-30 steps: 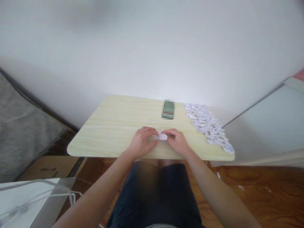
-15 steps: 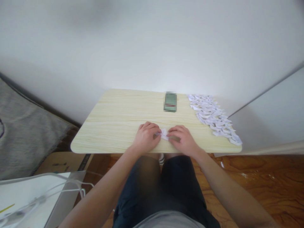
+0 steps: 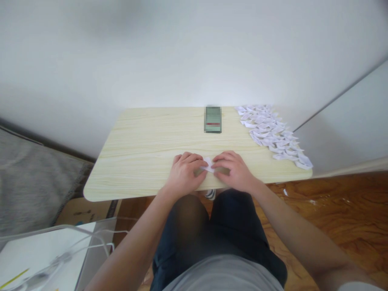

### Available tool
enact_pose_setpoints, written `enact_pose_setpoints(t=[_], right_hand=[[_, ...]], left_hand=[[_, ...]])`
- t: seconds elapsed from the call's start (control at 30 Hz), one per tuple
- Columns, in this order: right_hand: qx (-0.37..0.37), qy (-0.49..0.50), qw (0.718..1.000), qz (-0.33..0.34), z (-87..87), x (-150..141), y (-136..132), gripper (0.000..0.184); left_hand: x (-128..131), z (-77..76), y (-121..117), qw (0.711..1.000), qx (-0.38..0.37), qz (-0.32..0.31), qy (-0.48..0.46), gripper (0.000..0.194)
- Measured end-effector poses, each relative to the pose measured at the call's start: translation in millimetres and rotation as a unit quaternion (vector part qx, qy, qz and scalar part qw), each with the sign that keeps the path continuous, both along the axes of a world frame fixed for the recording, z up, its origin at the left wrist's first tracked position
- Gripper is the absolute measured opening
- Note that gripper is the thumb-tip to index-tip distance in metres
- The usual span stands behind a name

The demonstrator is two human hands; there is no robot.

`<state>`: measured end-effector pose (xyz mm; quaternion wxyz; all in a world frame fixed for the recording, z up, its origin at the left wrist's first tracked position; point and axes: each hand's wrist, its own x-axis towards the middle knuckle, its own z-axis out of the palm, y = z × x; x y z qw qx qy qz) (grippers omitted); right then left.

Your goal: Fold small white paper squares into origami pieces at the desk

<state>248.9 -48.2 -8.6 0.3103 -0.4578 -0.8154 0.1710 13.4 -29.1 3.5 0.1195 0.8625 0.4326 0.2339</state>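
Observation:
A small piece of folded white paper [image 3: 208, 165] lies near the front edge of the pale wooden table [image 3: 136, 153]. My left hand [image 3: 185, 171] pinches its left end between thumb and fingers. At its right end, my right hand [image 3: 232, 169] grips the paper the same way, fingertips curled in. The fingers cover both ends, so only the middle of the paper shows. To the right, many folded white paper boats [image 3: 269, 131] lie nested in overlapping rows along the table's right side.
A phone-like device [image 3: 212, 119], its screen blurred, lies toward the table's back. A white wall [image 3: 182, 52] rises behind. At lower left are a white surface with cables [image 3: 60, 250], a cardboard box [image 3: 85, 210] and grey cloth [image 3: 39, 182]. Paper scraps lie on the wooden floor [image 3: 342, 214].
The view has tilted and shifted slightly. Both hands still hold the paper's ends, and its visible middle now shows a more pointed shape.

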Motion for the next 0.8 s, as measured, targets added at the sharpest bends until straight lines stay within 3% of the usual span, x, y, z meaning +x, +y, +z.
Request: enact_pose_setpoints(t=[0.43, 0.8], right_hand=[[-0.011, 0.02, 1.0, 0.003, 0.6, 0.6, 2.7, 0.013], [-0.015, 0.013, 1.0, -0.016, -0.2, -3.1, 3.7, 0.008]], left_hand=[[-2.9, -4.9, 3.2, 0.999, -0.017, 0.006, -0.032, 0.016], [10.3, -9.0, 3.1, 0.995, -0.025, 0.081, -0.051, 0.003]])
